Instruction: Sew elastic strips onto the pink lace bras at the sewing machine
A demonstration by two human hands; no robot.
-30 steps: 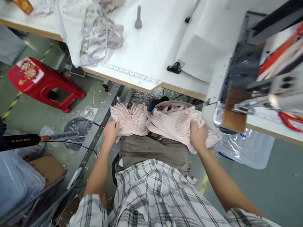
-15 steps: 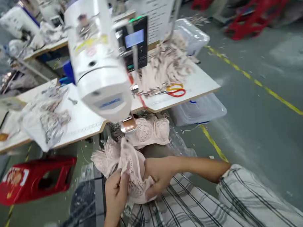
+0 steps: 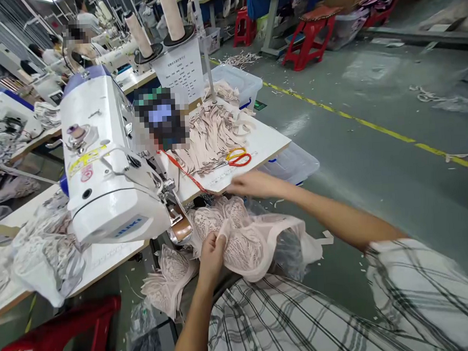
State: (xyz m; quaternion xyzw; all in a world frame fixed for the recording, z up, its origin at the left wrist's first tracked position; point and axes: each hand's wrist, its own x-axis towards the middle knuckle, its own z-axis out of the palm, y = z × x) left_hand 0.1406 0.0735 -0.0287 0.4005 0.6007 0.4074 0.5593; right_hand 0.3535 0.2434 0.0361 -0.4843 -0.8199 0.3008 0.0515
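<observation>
Pinched in my left hand (image 3: 213, 250) is the edge of a pale pink lace bra (image 3: 246, 249), which spreads to the right over my lap. My right hand (image 3: 247, 185) is off the bra, beside the front edge of the white table (image 3: 273, 138); its fingers are curled, and what they hold, if anything, is too small to make out. Another pink bra (image 3: 170, 280) hangs at the lower left. The white sewing machine (image 3: 112, 205) stands left of my hands. Pink fabric strips (image 3: 205, 138) lie in a pile on the table.
Red-and-yellow-handled scissors (image 3: 239, 158) lie beside the strips. A red ribbon (image 3: 186, 172) crosses the table edge. Clear plastic boxes (image 3: 234, 83) stand behind and under the table. White lace pieces (image 3: 48, 243) cover the left tabletop. A red stool (image 3: 70, 335) is at the lower left.
My right hand has let go of the bra and moved up to the table edge. The bra now spreads out to the right from my left hand. The view has shifted.
</observation>
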